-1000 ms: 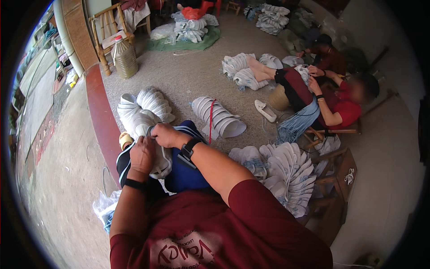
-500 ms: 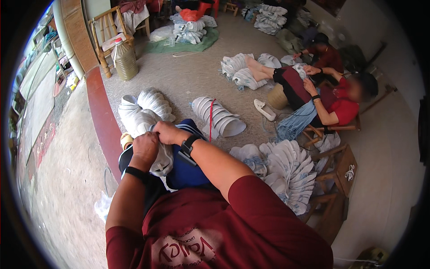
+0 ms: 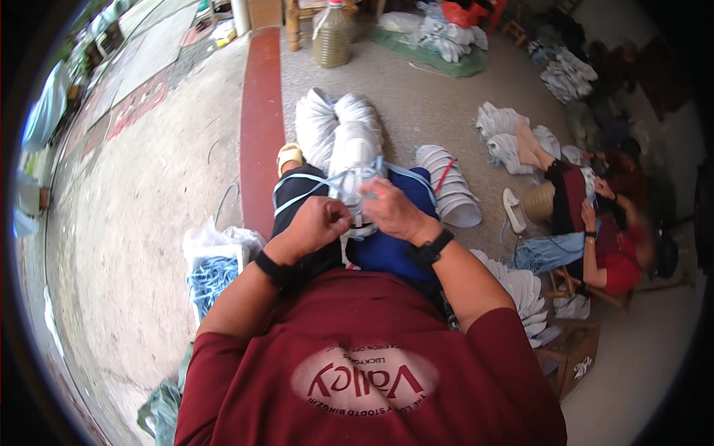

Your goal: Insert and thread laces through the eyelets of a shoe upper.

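Observation:
Over my lap, my left hand [image 3: 320,223] is closed with its fingers curled in; whatever is in them is hidden. Beside it my right hand [image 3: 394,210] has its fingertips drawn together in front of a white shoe upper [image 3: 361,195], and they are partly smeared by motion. A light blue lace [image 3: 303,195] runs loosely across my thighs and around the upper. Past my hands, white shoe uppers [image 3: 353,149] stand nested in a stack between my legs, with more piled behind on the floor.
A white box of blue laces [image 3: 213,279] sits to my left. Another nested stack of white uppers [image 3: 450,186] lies right of my knee. Further right, a seated person [image 3: 621,253] works near hanging blue laces [image 3: 547,250]. A large plastic jug [image 3: 332,37] stands ahead.
The view has swung, so the room appears shifted right and the lace box shows at left. My hands have moved apart, and a light blue lace now shows across my lap.

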A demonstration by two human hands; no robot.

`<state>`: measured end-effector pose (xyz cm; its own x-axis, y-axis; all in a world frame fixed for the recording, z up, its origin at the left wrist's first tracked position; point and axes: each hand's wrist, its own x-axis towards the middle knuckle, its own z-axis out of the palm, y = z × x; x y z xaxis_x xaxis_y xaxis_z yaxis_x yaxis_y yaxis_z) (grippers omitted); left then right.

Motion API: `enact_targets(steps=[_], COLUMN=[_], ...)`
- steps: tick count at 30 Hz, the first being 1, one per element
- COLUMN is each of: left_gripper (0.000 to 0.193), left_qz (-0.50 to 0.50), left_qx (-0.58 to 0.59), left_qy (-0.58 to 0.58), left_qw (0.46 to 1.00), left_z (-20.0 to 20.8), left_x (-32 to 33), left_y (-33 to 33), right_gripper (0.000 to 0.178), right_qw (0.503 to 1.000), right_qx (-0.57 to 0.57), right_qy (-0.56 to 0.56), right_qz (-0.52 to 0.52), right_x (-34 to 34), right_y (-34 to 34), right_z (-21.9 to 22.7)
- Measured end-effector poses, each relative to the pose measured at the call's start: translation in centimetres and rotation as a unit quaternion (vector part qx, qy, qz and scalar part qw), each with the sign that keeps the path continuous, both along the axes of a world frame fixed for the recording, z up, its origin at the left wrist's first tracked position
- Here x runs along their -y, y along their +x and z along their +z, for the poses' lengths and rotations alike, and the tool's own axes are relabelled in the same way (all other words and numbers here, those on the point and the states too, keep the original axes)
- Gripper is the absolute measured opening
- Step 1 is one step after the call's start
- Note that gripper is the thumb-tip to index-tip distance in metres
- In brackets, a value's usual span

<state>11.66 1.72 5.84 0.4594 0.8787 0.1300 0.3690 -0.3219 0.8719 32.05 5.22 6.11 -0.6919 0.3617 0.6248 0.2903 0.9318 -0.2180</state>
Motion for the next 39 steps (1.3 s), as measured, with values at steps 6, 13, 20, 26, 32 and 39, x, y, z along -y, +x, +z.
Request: enact_targets(steps=[6, 13, 20, 26, 32, 39], left_gripper=[0.017, 0.035, 0.023, 0.003, 0.006, 0.009], left_qz=[0.114, -0.041, 0.03, 0.078, 0.013, 0.032], left_qx=[0.166, 0.121, 0.129, 0.115, 0.242, 0.134], left_qy=[-0.175, -0.186, -0.204, -0.193, -0.273, -0.212], left_qw=[0.964, 0.974, 0.97, 0.971, 0.931, 0.968], left_z=[-1.7, 1.1, 0.4, -0.5, 0.3, -0.8], left_x=[-0.5, 0.0, -0.4, -0.9, -0.7, -1.3], left_y=[-5.1, -4.7, -5.1, -5.6, -5.0, -5.3], right_gripper=[0.007, 0.014, 0.014, 0.008, 0.011, 0.006], right_qw=[0.964, 0.802, 0.744, 0.847, 0.719, 0.942], right_qx=[0.126, -0.101, -0.017, -0.072, -0.001, -0.031], right_qy=[-0.195, -0.587, -0.668, -0.522, -0.695, -0.333], right_qz=[0.129, -0.053, -0.007, -0.067, 0.01, -0.013], right_x=[5.2, 0.8, 0.1, -0.3, -1.5, -1.8], right_y=[-3.6, -5.5, -5.2, -7.1, -6.4, -7.3], right_z=[2.6, 2.9, 0.8, 0.9, -0.1, -0.4])
